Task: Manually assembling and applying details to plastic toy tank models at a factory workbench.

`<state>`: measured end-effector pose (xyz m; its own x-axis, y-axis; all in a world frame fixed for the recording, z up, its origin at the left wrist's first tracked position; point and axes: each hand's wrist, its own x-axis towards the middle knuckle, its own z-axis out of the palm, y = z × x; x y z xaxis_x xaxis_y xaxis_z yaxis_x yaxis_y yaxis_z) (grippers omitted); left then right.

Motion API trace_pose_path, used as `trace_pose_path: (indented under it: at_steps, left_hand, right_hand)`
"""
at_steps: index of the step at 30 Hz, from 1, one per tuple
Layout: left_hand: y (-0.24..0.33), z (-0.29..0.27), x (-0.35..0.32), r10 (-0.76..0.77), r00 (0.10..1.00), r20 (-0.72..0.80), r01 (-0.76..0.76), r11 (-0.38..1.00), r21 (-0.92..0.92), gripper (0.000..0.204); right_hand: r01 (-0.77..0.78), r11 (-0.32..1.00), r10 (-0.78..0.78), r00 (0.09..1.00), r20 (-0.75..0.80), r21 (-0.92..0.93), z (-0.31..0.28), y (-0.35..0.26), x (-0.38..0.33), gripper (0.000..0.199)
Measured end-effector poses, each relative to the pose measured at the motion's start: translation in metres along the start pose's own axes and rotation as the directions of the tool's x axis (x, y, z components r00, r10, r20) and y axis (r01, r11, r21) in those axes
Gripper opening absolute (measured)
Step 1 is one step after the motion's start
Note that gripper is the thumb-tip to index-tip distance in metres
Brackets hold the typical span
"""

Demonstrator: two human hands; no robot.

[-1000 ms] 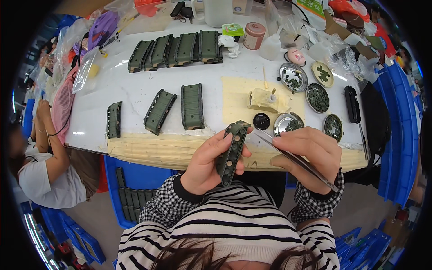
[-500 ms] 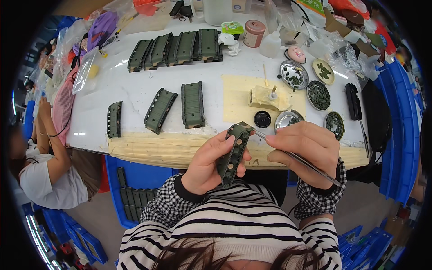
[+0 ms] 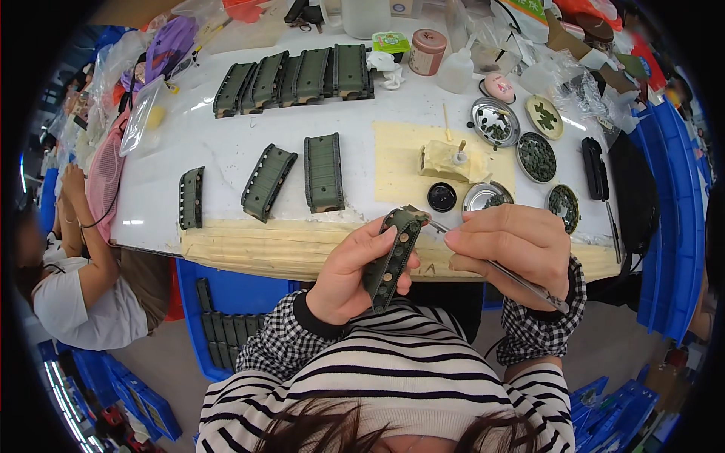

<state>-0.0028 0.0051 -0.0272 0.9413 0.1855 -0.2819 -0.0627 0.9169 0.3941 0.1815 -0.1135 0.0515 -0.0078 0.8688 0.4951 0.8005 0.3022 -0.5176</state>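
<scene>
1. The left hand (image 3: 355, 268) is curled around a long green tank-track part (image 3: 391, 257), thumb on its near side and fingers behind; the part stands tilted, its top end leaning away from the person. It is held in the air just in front of the near edge of the white table (image 3: 226, 143).
2. The right hand (image 3: 513, 245) pinches thin metal tweezers (image 3: 491, 264) between thumb and fingertips; the tip touches the top end of the track part, and the handle runs back past the wrist.
3. Compared with half a second ago, both hands and the part sit in nearly the same spot; the tweezers have stayed at the part's upper end.
4. Just beyond the track part, on a yellow mat (image 3: 400, 162), lie a small black cap (image 3: 442, 197) and a round metal tin (image 3: 483, 198).
5. Left of the track part and farther onto the table lie three separate green hull pieces (image 3: 323, 172).
6. Farther right of the mat stand shallow dishes of small dark parts (image 3: 536, 157).
7. At the far edge of the table a row of green hull pieces (image 3: 298, 75) stands side by side.
8. Far left of the track part, another person (image 3: 83, 279) sits at the table's end.
</scene>
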Motion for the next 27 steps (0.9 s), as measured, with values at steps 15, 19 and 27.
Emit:
trace_pose_path:
  at_steps: [15, 19, 27]
  left_hand:
    - [0.003, 0.006, -0.003, 0.236, 0.972, -0.006, -0.225, 0.933, 0.280, 0.030]
    - [0.004, -0.001, -0.003, 0.481, 0.867, 0.127, -0.449, 0.648, 0.615, 0.025]
    - [-0.002, -0.014, 0.004, 0.550, 0.800, 0.242, -0.549, 0.505, 0.666, 0.024]
  right_hand:
    - [0.062, 0.993, -0.056, 0.996, -0.063, 0.105, -0.019, 0.005, -0.004, 0.031]
    - [-0.031, 0.988, 0.060, 0.979, -0.196, 0.148, -0.013, 0.005, -0.018, 0.034]
    - [-0.160, 0.942, 0.225, 0.953, -0.202, 0.294, 0.024, -0.002, -0.026, 0.025]
